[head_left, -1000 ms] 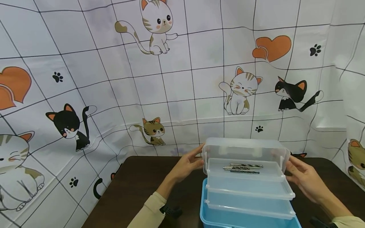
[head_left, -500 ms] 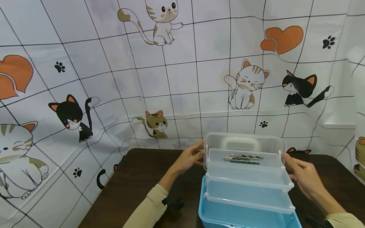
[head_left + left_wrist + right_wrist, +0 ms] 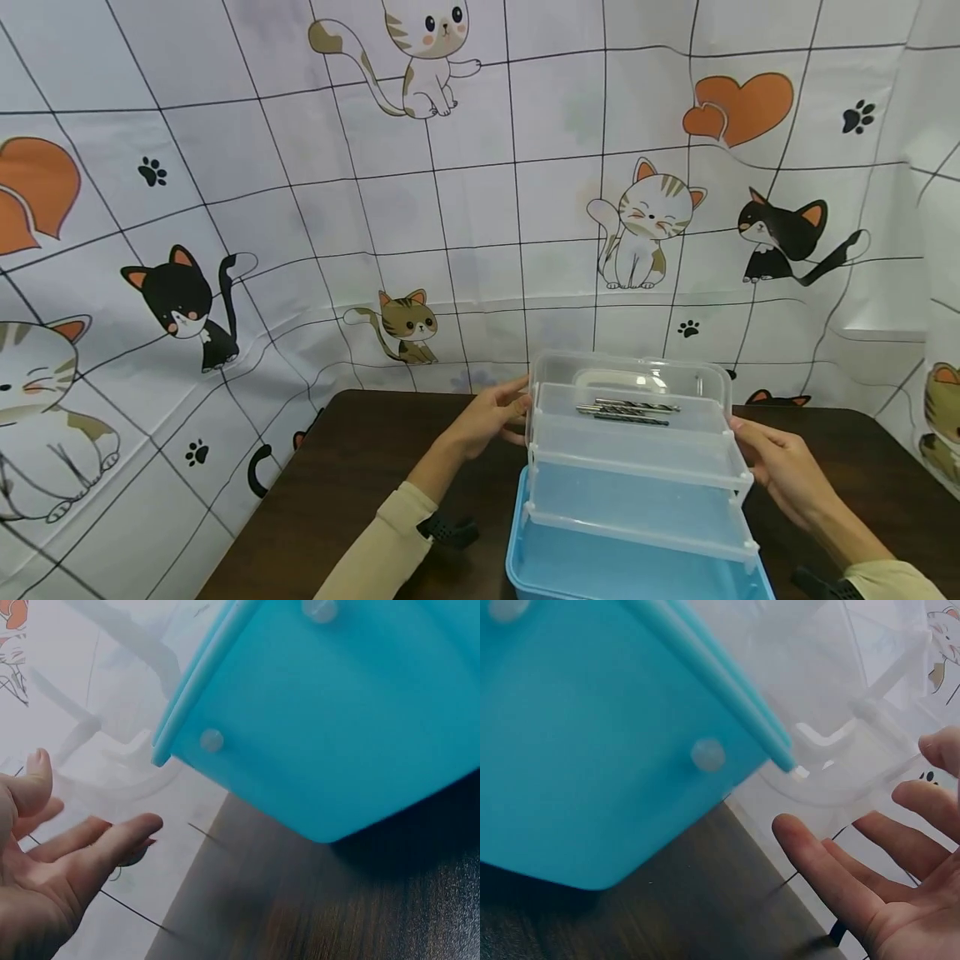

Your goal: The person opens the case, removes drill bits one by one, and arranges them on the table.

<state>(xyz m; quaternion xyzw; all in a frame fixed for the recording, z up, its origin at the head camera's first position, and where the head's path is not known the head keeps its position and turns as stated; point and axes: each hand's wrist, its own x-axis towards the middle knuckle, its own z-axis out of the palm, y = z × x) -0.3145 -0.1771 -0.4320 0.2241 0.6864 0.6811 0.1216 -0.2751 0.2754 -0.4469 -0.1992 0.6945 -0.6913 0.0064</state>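
From a pale sleeve [image 3: 386, 546], the left forearm [image 3: 435, 483] slants forward and inward; the right forearm [image 3: 847, 529] slants inward from the other side. The left grip [image 3: 483, 423], a bare hand, has its thumb raised and fingers loosely extended; the right grip [image 3: 782, 471] roughly mirrors it.

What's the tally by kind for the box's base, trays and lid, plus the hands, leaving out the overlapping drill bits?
Blue base: 1
Clear trays (upper tray, lower tray): 2
Clear lid: 1
Hands (left hand, right hand): 2
Total: 6
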